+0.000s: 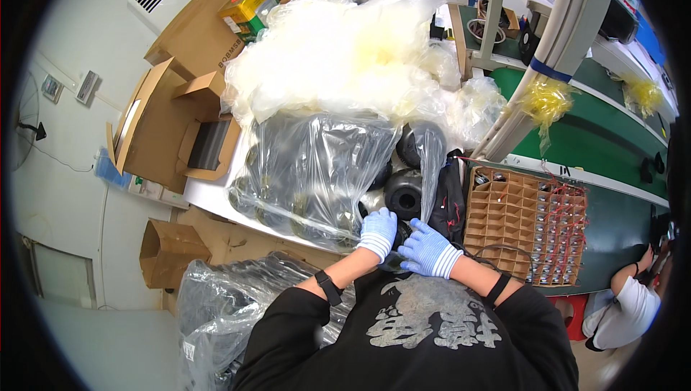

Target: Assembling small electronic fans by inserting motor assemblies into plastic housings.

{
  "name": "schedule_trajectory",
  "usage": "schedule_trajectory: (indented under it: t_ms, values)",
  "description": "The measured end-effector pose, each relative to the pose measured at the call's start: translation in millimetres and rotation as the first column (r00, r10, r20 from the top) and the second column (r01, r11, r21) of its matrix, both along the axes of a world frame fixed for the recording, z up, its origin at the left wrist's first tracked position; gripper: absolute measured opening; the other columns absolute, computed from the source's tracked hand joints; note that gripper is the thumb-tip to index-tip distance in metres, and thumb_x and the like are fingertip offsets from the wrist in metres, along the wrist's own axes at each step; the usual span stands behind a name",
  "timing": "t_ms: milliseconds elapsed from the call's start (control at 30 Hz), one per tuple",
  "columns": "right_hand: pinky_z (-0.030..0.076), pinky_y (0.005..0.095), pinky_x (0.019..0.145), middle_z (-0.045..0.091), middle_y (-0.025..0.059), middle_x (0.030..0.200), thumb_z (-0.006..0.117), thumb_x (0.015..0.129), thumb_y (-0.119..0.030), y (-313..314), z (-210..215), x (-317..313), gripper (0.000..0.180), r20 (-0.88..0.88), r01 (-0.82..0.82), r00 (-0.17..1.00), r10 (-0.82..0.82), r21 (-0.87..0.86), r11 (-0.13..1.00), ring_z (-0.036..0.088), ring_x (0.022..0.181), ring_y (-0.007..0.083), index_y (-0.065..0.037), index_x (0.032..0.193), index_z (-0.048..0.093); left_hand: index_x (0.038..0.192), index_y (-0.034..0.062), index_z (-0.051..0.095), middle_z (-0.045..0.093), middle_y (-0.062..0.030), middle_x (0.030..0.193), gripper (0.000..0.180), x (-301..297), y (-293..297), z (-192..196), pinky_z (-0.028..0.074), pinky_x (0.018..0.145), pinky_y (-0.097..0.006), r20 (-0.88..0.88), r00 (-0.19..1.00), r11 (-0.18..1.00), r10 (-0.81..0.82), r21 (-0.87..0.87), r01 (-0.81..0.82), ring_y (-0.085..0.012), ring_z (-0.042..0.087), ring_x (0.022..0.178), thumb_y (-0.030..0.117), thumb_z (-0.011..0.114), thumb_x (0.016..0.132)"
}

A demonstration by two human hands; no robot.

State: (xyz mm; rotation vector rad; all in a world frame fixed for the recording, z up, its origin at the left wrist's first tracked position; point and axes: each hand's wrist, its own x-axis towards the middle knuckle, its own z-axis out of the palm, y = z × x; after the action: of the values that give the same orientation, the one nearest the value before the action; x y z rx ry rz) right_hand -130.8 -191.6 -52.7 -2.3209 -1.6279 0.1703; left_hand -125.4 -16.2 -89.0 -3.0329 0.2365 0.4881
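Head view: hands (379, 234) (430, 248) half-curled at black part (402, 232) (hold: cannot tell); forearms (348, 271) angled inward.

The white table (214, 193) carries plastic bags (345, 60) — and round black parts (402, 185).

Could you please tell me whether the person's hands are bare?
No, the left hand and the right hand both wear light-blue gloves.

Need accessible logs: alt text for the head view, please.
Gloved left hand and right hand side by side at a black part near a table's edge; round black parts lie beyond, some under clear plastic. Whitish plastic is heaped behind; a divided cardboard tray lies at right.
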Motion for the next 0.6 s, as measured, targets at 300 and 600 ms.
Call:
schedule_trajectory:
  t_ms: [300, 600]
  values:
    - [0.029, 0.0458, 0.105, 0.061, 0.0068, 0.087, 0.060, 0.078, -0.041, -15.1, 27.2, 8.6, 0.035, -0.059, 0.156, 0.985, -0.160, -0.075, 0.985, 0.057, 0.091, 0.0251, -0.010, 0.093, 0.062, 0.111, 0.0035, 0.048, 0.058, -0.0213, 0.100, 0.041, -6.2, 15.0, 33.2, 0.051, 0.069, -0.044, -0.116, 0.982, 0.981, 0.147, -0.110, -0.160, -0.0337, 0.064, 0.082, 0.015, 0.061, 0.074]
    - [0.030, 0.0468, 0.103, 0.058, 0.0099, 0.079, 0.062, 0.076, -0.042, -24.6, 21.6, 32.6, 0.035, 0.007, 0.176, 0.984, -0.180, 0.167, 0.970, 0.057, 0.083, 0.0261, -0.008, 0.084, 0.062, 0.127, 0.0033, 0.042, 0.059, -0.0176, 0.105, 0.062, -20.4, 28.7, 66.3, 0.049, 0.078, -0.042, 0.287, 0.863, 0.878, 0.415, -0.376, -0.297, -0.0340, 0.059, 0.093, 0.002, 0.057, 0.067]
